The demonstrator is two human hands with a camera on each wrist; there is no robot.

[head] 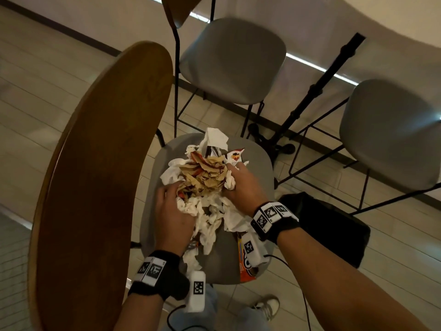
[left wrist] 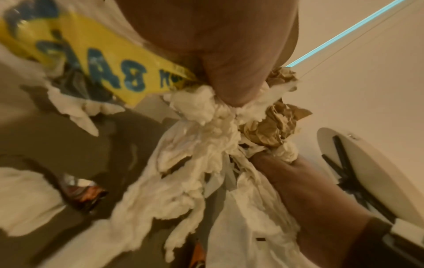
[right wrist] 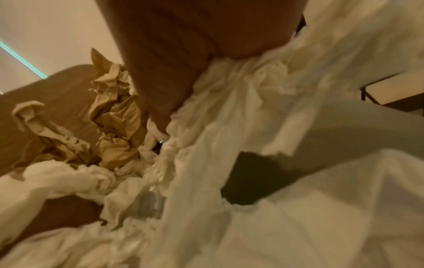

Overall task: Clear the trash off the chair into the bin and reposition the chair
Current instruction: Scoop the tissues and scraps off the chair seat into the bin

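A heap of trash (head: pixel 205 177) lies on the grey chair seat (head: pixel 259 161): white napkins (left wrist: pixel 195 163), crumpled brown paper (left wrist: pixel 270 127), a sauce packet (head: pixel 235 156) and a yellow wrapper (left wrist: pixel 110 59). My left hand (head: pixel 174 211) curls round the heap's left side, its thumb pushed into the napkins. My right hand (head: pixel 241 185) grips the right side, holding napkins (right wrist: pixel 229 145) beside brown paper (right wrist: pixel 114 117). An orange wrapper (head: pixel 245 271) lies loose at the seat's near edge. The black bin (head: pixel 334 228) stands on the floor right of the chair.
The chair's brown wooden backrest (head: pixel 95 175) curves along the left. Two more grey chairs (head: pixel 233 60) (head: pixel 391 132) stand beyond, under a white table with a black pole (head: pixel 317 87). My shoe (head: pixel 269 306) is on the tiled floor below the seat.
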